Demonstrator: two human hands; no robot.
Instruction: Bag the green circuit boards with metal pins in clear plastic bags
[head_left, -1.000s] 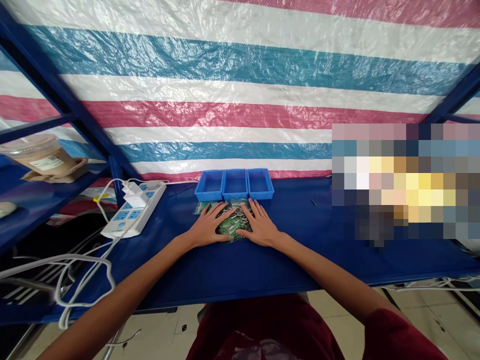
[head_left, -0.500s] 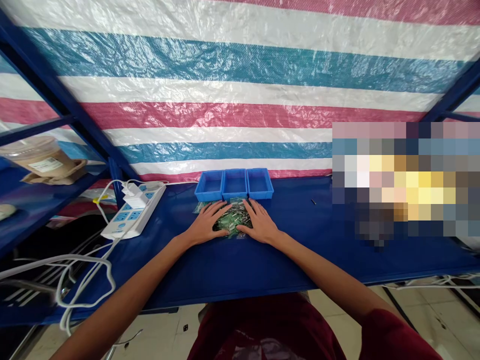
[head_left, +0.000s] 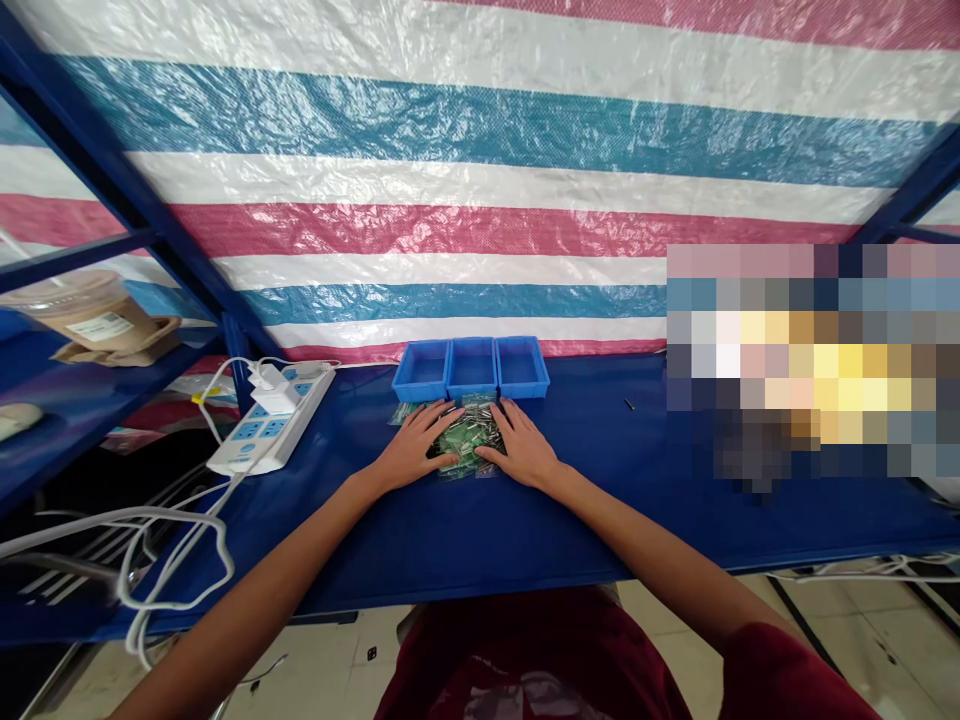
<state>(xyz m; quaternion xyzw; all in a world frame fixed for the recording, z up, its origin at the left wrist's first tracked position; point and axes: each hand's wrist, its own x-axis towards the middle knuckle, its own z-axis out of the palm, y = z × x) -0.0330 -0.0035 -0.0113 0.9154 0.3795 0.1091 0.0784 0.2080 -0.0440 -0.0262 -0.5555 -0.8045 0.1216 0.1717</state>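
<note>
My left hand (head_left: 414, 444) rests with fingers spread on the left side of a pile of small metal screws and clear greenish plastic bags (head_left: 466, 440). On the pile's right side lies my right hand (head_left: 523, 442), its fingers also spread. Both palms face down, and the thumbs point toward each other across the middle of the pile. What lies under the palms is hidden. Just beyond my fingertips stand three blue bins side by side: a left bin (head_left: 421, 391), a middle bin (head_left: 472, 390) and a right bin (head_left: 523, 390).
A white power strip (head_left: 259, 455) with a plugged-in charger (head_left: 274, 393) and loose cables lies at the left. One small dark screw-like piece (head_left: 629, 404) sits apart on the blue table (head_left: 600, 450). A lidded cup (head_left: 94, 310) stands on the left shelf. Blurred blocks cover the right.
The view has shifted very slightly. Both hands stay spread on the pile in nearly the same place, with little visible movement.
</note>
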